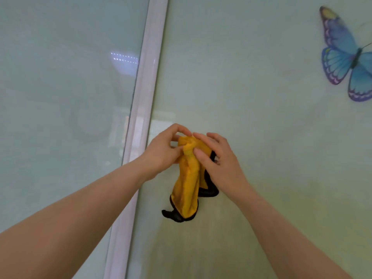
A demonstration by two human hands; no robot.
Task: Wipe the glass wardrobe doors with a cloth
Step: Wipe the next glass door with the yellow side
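Observation:
A yellow cloth point(187, 186) with a black edge hangs bunched in front of the right glass wardrobe door point(251, 77). My left hand point(163, 152) pinches its gathered top from the left. My right hand point(219, 162) holds the same top from the right, thumb pressed on the fabric. The cloth's lower end dangles free below both hands. The left glass door point(60, 87) lies beyond a pale frame strip point(145, 93).
A blue and purple butterfly picture point(346, 57) sits on the right door at the upper right. Faint reflections of a room and a row of lights point(124, 58) show in the left door.

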